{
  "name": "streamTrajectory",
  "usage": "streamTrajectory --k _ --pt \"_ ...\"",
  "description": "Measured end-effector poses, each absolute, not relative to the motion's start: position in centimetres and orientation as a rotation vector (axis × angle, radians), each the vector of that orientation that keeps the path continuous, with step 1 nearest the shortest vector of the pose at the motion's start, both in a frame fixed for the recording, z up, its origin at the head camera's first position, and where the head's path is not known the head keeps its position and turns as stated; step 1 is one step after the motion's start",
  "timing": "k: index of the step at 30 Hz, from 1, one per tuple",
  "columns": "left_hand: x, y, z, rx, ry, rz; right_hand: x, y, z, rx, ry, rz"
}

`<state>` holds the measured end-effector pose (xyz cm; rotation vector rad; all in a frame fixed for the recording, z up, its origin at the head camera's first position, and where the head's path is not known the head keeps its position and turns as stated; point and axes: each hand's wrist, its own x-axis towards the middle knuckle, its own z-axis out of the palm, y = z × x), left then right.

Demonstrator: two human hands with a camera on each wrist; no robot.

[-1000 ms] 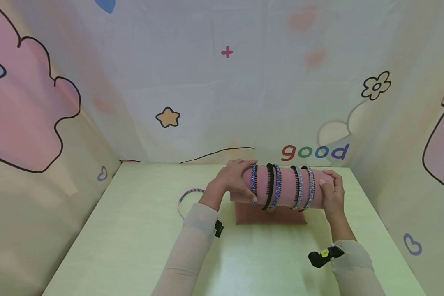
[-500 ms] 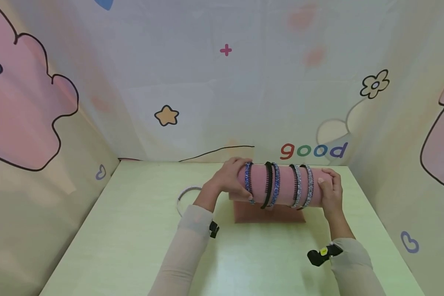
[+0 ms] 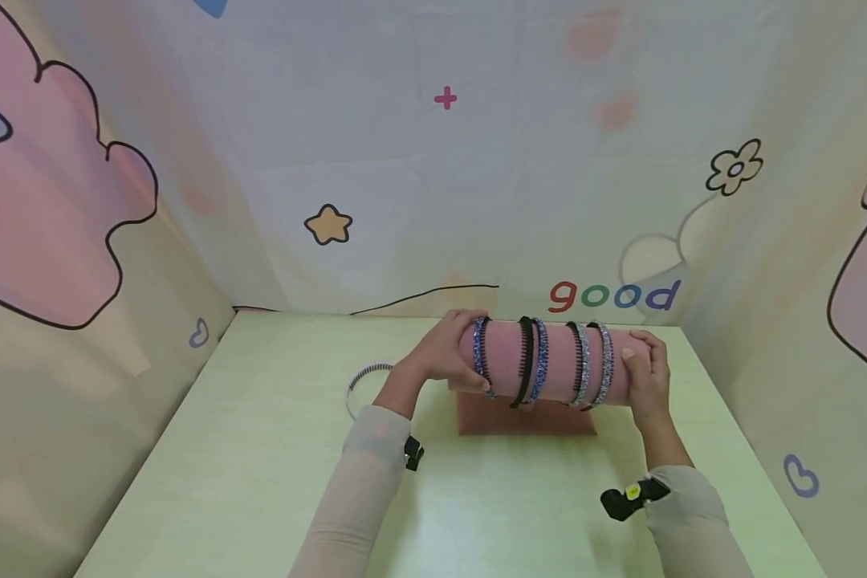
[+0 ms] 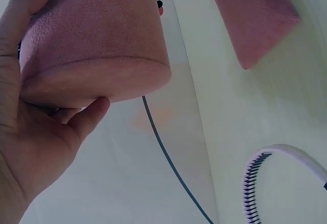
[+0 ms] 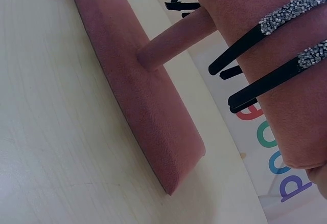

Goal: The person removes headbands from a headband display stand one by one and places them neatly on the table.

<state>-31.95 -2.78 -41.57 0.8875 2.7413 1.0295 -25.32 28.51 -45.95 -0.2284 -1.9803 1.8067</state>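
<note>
A pink plush headband stand (image 3: 506, 353) has a horizontal roll on a post (image 5: 176, 40) and a flat base (image 3: 527, 416). Several headbands circle the roll. At its left end my left hand (image 3: 444, 349) holds a blue glittery headband (image 3: 480, 353) between thumb and fingers, its fingers also reaching round the roll's end. A plain black headband (image 3: 526, 361) and another blue glittery headband (image 3: 541, 361) sit mid-roll. Farther right are two silver glittery headbands (image 3: 584, 365), their tips hanging below the roll in the right wrist view. My right hand (image 3: 649, 377) grips the roll's right end.
A white headband with dark teeth (image 4: 250, 183) lies on the pale table (image 3: 260, 482), left of the stand and partly behind the left forearm. A printed cloth backdrop (image 3: 405, 177) rises behind the table and along both sides.
My left hand has slid the leftmost blue headband a little to the left along the roll, nearer its end. The right hand keeps its hold and the other headbands stay put.
</note>
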Motion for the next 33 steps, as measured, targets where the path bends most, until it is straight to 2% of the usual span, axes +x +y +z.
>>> streamTrajectory --k 12,23,33 --pt "-32.2 -3.9 -42.5 0.872 2.667 1.228 -25.5 28.2 -45.9 -0.227 -1.973 1.816" --pt "-31.1 -4.4 -43.5 0.766 2.333 1.677 -25.5 28.6 -45.9 -0.247 -1.967 1.807" --pt "-31.5 -4.1 -44.8 0.822 2.49 1.57 -25.5 28.9 -46.3 -0.205 -1.955 1.808"
